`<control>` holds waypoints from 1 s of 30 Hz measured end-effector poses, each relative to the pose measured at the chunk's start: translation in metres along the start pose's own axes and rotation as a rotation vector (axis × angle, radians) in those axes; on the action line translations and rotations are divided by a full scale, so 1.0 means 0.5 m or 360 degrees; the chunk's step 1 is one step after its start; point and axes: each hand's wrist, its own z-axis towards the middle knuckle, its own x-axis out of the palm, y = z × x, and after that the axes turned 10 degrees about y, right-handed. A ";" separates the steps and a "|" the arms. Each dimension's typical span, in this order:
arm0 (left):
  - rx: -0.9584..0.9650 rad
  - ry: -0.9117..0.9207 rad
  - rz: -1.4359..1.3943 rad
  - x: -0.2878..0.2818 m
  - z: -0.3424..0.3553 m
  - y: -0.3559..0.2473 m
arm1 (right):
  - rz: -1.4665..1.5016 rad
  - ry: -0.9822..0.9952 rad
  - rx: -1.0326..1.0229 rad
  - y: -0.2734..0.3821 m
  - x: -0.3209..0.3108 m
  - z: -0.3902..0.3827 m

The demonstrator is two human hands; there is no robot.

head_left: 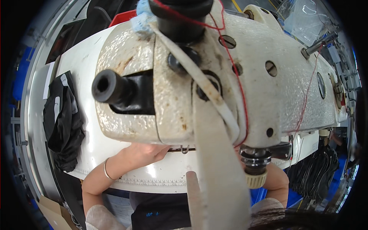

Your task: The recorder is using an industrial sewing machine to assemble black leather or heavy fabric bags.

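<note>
Working beneath the sewing machine head (214, 76), both hands are largely concealed by the casting, so feeding is best done by touch, with fingers kept flat on the white table (92, 130) and well apart from the needle area, which is hidden. The left hand (143, 153), with a metal bangle (106, 170) at the wrist, lies palm down at the machine's lower edge; whether anything is gripped cannot be told. The right hand is out of sight behind the thread tension knob (253, 165); only the forearm (278, 178) shows, and its grip cannot be told. The red thread (239, 82) should be kept running free over the casting. Farther left, a bundle of black fabric (63, 119) lies on the table. A brown cardboard box (51, 212) sits low left. No label can be made out.
</note>
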 end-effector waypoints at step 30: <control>-0.0114 0.0072 -0.0441 -0.026 -0.099 -0.198 | -0.0851 -0.0273 -0.0725 0.173 -0.021 -0.109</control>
